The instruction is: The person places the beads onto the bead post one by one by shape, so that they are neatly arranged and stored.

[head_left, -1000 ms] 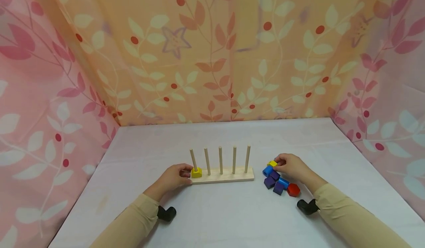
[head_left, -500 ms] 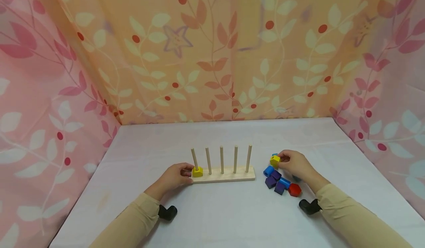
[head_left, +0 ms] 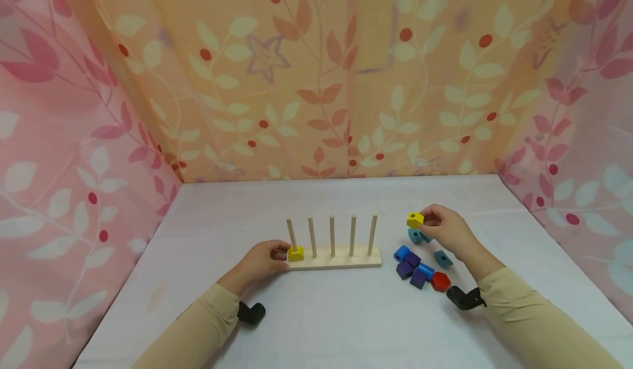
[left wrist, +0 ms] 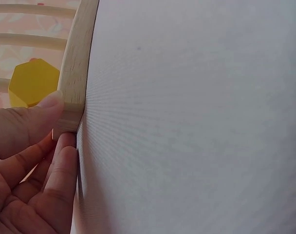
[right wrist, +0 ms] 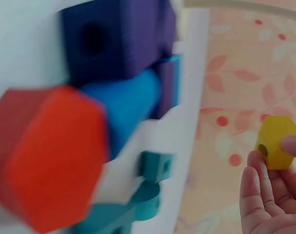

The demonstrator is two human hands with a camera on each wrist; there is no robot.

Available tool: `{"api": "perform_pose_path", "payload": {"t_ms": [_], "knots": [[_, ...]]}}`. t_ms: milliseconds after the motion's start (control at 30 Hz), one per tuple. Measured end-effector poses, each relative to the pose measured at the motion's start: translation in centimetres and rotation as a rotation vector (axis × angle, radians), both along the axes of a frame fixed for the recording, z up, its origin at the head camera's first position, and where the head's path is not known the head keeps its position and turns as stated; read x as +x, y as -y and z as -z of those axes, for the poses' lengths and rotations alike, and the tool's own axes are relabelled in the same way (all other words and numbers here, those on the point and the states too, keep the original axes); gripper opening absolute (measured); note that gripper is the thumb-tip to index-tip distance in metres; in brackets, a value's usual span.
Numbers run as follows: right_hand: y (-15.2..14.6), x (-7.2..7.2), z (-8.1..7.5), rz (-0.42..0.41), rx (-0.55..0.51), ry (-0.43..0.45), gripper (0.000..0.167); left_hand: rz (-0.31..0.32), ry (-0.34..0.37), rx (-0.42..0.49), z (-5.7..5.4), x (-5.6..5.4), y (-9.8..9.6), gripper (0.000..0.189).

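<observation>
A wooden peg board [head_left: 336, 260] carries several upright pegs, with a yellow block [head_left: 295, 255] threaded at the foot of its leftmost peg. My left hand [head_left: 256, 262] grips the board's left end; in the left wrist view the thumb lies on the board's end [left wrist: 72, 97] and the fingers are curled under its corner. Over on the right, my right hand [head_left: 449, 230] pinches a second yellow block [head_left: 415, 220] between thumb and fingers. That block has a hole, and in the right wrist view it shows against the curtain, apart from the loose blocks.
Below my right hand lie loose blocks: several purple [head_left: 404, 270], blue ones [head_left: 401, 253], a red hexagonal one [head_left: 440, 281], and several teal ones [head_left: 443, 259]. White cloth [head_left: 326, 314] covers the table. Patterned curtains [head_left: 316, 83] enclose its back and sides.
My right hand has lifted the yellow block from the pile and moved it up and away toward the back, uncovering teal blocks. My left hand stays at the board's end.
</observation>
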State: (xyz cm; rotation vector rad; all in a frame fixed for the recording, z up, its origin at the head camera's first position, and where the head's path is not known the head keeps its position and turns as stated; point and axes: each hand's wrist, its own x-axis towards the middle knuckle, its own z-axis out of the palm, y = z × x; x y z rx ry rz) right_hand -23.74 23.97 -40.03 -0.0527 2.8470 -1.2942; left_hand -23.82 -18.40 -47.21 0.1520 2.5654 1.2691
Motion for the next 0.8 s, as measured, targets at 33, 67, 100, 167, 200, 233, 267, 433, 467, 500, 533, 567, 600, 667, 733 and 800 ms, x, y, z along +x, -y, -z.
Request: {"api": "perform_pose_path", "payload": {"t_ms": [33,67,100,167,200,233,267,433,467,500,533,567,600,667,733,800], "knots": [[0.2,0.0,-0.3,0.0,-0.008,-0.008,0.029,0.0,0.0,-0.001,0.0,0.0,0.0,0.045],[0.4,0.0,-0.6,0.0,-0.013,-0.02,0.03,-0.002,0.001,-0.003,0.0,0.0,0.0,0.045],[0.6,0.0,-0.9,0.001,-0.018,-0.031,0.031,-0.004,0.002,-0.002,0.0,0.0,0.0,0.045],[1.0,0.0,-1.6,0.0,-0.033,-0.049,0.033,-0.005,0.002,-0.004,-0.1,0.1,0.0,0.045],[1.3,-0.1,-1.9,-0.006,-0.039,-0.061,0.034,-0.006,0.003,-0.004,-0.1,0.1,0.0,0.045],[1.5,-0.1,-2.3,-0.011,-0.043,-0.071,0.034,-0.006,0.004,-0.003,-0.1,0.1,0.0,0.045],[1.8,-0.1,-2.7,-0.017,-0.05,-0.082,0.035,-0.007,0.005,-0.001,-0.1,0.1,0.0,0.045],[3.1,-0.3,-4.5,-0.064,-0.078,-0.119,0.035,-0.003,0.005,0.002,-0.3,0.2,0.0,0.044],[3.3,-0.4,-4.8,-0.075,-0.09,-0.127,0.035,-0.001,0.005,0.002,-0.3,0.2,0.0,0.044],[3.5,-0.4,-5.1,-0.081,-0.096,-0.13,0.036,0.001,0.007,0.001,-0.3,0.2,0.0,0.044],[3.8,-0.5,-5.5,-0.09,-0.103,-0.137,0.036,0.002,0.007,0.002,-0.3,0.2,0.0,0.045],[4.0,-0.5,-5.8,-0.099,-0.114,-0.148,0.036,0.005,0.008,0.002,-0.4,0.2,0.0,0.045],[4.3,-0.5,-6.0,-0.105,-0.124,-0.155,0.036,0.008,0.008,0.0,-0.4,0.2,0.0,0.045],[4.9,-0.6,-6.6,-0.119,-0.144,-0.163,0.036,0.016,0.006,-0.003,-0.4,0.1,0.0,0.046],[5.7,-0.6,-7.1,-0.136,-0.163,-0.163,0.036,0.022,0.004,-0.006,-0.3,0.1,0.1,0.046],[6.5,-0.6,-7.5,-0.153,-0.182,-0.158,0.035,0.026,0.003,-0.004,-0.3,0.1,0.1,0.046]]}}
